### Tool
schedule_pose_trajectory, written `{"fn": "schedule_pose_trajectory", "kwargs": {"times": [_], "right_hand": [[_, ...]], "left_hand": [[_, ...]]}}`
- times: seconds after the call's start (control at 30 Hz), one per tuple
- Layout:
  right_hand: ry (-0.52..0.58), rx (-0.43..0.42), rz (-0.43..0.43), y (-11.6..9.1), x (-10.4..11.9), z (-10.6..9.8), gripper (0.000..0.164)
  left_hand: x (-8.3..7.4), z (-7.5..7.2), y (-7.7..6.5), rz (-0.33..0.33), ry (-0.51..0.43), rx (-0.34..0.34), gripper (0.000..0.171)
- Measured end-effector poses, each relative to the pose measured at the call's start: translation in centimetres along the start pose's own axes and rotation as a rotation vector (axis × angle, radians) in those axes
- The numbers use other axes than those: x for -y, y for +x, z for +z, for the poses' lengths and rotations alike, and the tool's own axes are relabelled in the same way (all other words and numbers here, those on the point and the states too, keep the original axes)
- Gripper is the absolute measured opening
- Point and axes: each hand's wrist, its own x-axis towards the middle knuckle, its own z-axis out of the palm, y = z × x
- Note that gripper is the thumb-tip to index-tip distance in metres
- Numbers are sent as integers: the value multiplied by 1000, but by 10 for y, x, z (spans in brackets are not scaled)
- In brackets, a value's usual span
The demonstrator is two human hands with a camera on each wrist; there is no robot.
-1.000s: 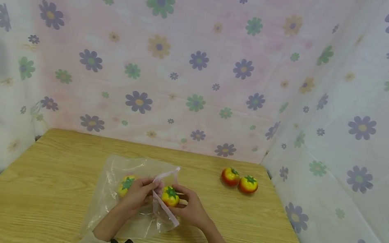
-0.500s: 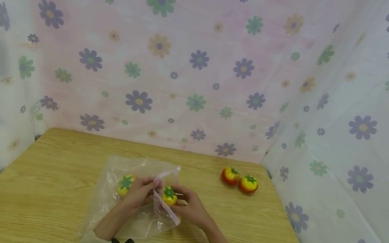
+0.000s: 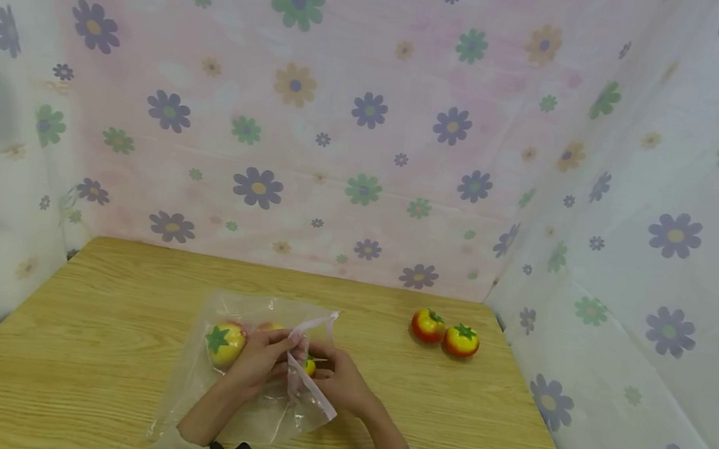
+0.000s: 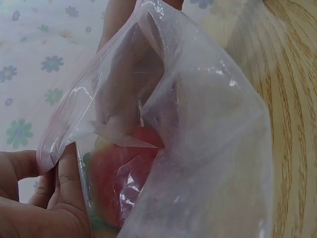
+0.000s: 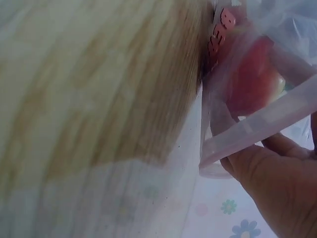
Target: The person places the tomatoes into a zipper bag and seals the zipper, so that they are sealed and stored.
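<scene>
A clear plastic zip bag [image 3: 187, 392] with a pink rim lies on the wooden table. Its mouth faces right. My left hand [image 3: 257, 363] pinches the pink rim [image 4: 47, 156] between thumb and fingers. My right hand [image 3: 344, 383] reaches into the mouth and holds a red-yellow toy tomato [image 5: 252, 79] with a green leafy top. Only a sliver of that tomato shows in the head view, between the hands. Inside the bag, left of my left hand, sits another toy tomato [image 3: 227, 344]. Behind the left fingers a further yellowish one [image 3: 269, 327] is mostly hidden.
Two more toy tomatoes, a left one [image 3: 428, 326] and a right one [image 3: 461, 341], stand side by side at the table's back right. Flowered cloth [image 3: 322, 96] hangs around the table's back and sides.
My right hand has moved left with its tomato, further into the bag's mouth. The tomato inside has shifted slightly left and turned, and another shows behind my left fingers.
</scene>
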Motion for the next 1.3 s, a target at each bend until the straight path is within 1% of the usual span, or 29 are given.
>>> {"fn": "schedule_pose_trajectory", "kwargs": {"times": [0.07, 0.17, 0.33, 0.5, 0.63, 0.77, 0.97, 1.07, 1.17, 1.3], "right_hand": [[0, 27, -14, 0, -1, 0, 53], [7, 56, -8, 1, -2, -1, 52], [16, 61, 30, 2, -2, -1, 52], [45, 102, 15, 2, -3, -5, 49], [75, 108, 52, -3, 0, -11, 47], [55, 64, 90, -11, 4, -21, 44], [88, -36, 89, -19, 7, -39, 38], [64, -107, 80, -22, 7, -46, 37], [42, -173, 83, -25, 4, -54, 36], [57, -232, 97, -28, -1, -64, 37]], "left_hand": [[0, -1, 1, -4, -6, -8, 29], [1, -2, 1, -3, -17, -3, 28], [1, -3, 2, 6, -24, 18, 25], [-1, -4, 0, 7, -25, 37, 26], [-4, -4, -2, 5, -35, 47, 27], [-3, -5, -1, -1, -25, 39, 26], [0, -3, 0, -11, -7, -6, 26], [2, -3, 2, -14, -11, -25, 25], [4, -3, 2, -14, -14, -31, 23], [4, -4, 2, -12, -13, -19, 24]]}}
